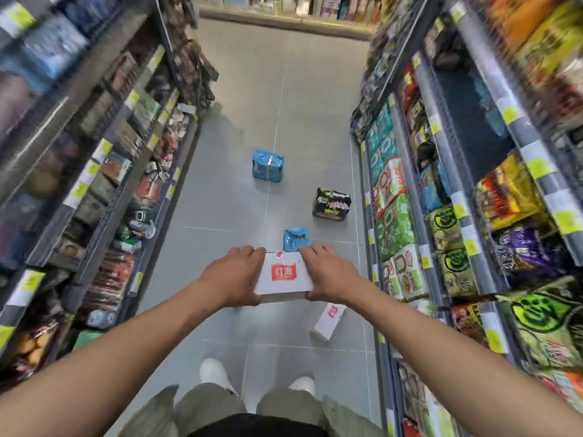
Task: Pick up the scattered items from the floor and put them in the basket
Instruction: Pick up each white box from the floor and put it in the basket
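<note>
Left hand (pixel 235 275) and right hand (pixel 328 274) both grip flat white cardboard box with red logo (pixel 284 275) between them, fingers curled over its edges.

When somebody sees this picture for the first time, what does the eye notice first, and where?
First, the white box with a red logo, held mid-view between the left hand and the right hand. Beyond it on the grey floor lie a blue pack, farther down the aisle, and a black pack near the right shelves.
</note>
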